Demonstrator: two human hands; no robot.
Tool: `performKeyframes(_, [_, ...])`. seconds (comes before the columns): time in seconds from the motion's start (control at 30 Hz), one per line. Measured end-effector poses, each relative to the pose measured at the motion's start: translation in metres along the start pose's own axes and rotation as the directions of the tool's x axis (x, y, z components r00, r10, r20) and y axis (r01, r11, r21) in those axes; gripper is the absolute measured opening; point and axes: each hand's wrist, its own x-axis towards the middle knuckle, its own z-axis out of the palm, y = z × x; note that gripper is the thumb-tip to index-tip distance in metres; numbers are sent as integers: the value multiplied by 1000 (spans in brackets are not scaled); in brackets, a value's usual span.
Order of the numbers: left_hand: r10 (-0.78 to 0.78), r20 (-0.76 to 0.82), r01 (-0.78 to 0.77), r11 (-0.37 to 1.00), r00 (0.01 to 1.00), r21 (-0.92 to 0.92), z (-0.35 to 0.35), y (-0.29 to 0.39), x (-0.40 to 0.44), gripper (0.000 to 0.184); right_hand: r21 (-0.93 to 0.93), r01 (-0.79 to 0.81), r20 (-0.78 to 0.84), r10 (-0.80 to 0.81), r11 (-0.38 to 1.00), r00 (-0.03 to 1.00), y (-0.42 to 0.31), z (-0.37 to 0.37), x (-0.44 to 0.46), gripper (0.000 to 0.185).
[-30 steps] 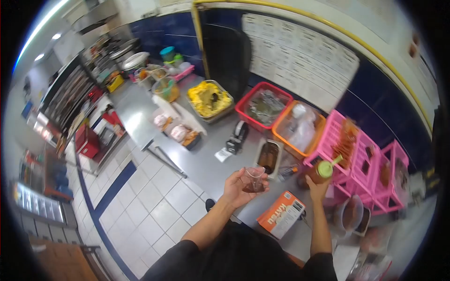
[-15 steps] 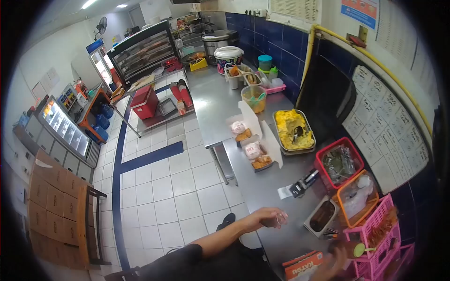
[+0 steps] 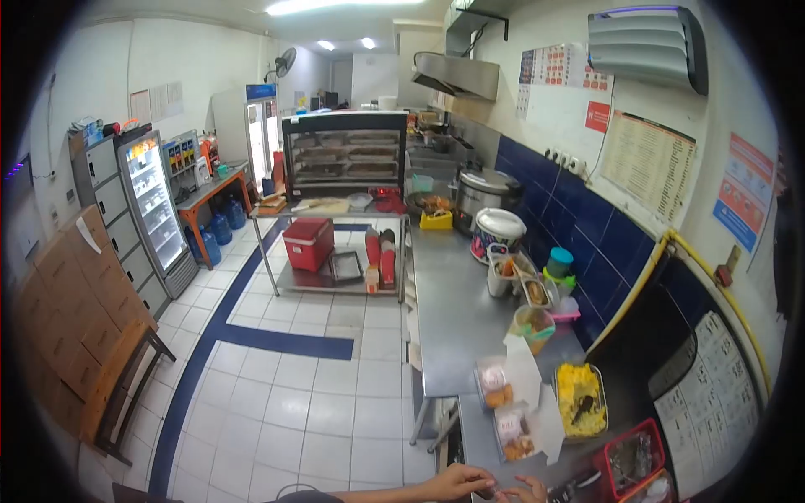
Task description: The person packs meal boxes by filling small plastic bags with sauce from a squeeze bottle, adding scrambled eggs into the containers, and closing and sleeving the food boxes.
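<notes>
At the bottom edge, my left hand has its fingers curled round a small clear cup, of which only a little shows. My right hand is just to its right, fingers bent and apart, with nothing visible in it. Above the hands are two open white boxes, holding wrapped white bundles and fried pieces. To their right stands a metal tray of yellow food with a dark utensil in it. A black device lies right of my right hand.
A red basket stands at the lower right. Along the steel counter are a tub with a green utensil, a white-lidded pot and a large cooker. Beyond the tiled floor, a low rack holds a red cooler.
The view has swung up and left, showing more room. My right hand has left the green-topped bottle and come beside my left hand. The bottle and the orange-and-white box are out of view.
</notes>
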Motion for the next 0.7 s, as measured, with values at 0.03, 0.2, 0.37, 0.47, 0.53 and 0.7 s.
performKeyframes(0.03, [102, -57, -106, 992, 993, -74, -2, 47, -3, 22, 95, -63, 31, 61, 993, 998, 3, 9, 7, 12])
performKeyframes(0.2, [313, 32, -302, 880, 949, 367, -26, 37, 19, 23, 677, -407, 158, 420, 613, 894, 17, 47, 7, 31])
performKeyframes(0.37, [176, 187, -224, 934, 967, 279, -31, 36, 36, 20, 655, -440, 44, 551, 614, 833, 54, 64, -4, 79])
performKeyframes(0.47, [207, 176, -254, 916, 962, 312, -29, 42, 47, 13, 608, -379, -123, 554, 698, 823, 50, 77, -11, 70])
performKeyframes(0.53, [138, 125, -168, 945, 983, 281, -27, 48, 51, 9, 706, -417, -120, 677, 573, 726, 35, 72, -8, 65])
performKeyframes(0.7, [-20, -24, 23, 989, 1000, 149, -38, 40, 70, 14, 833, -326, -217, 806, 447, 551, 25, 68, -3, 58])
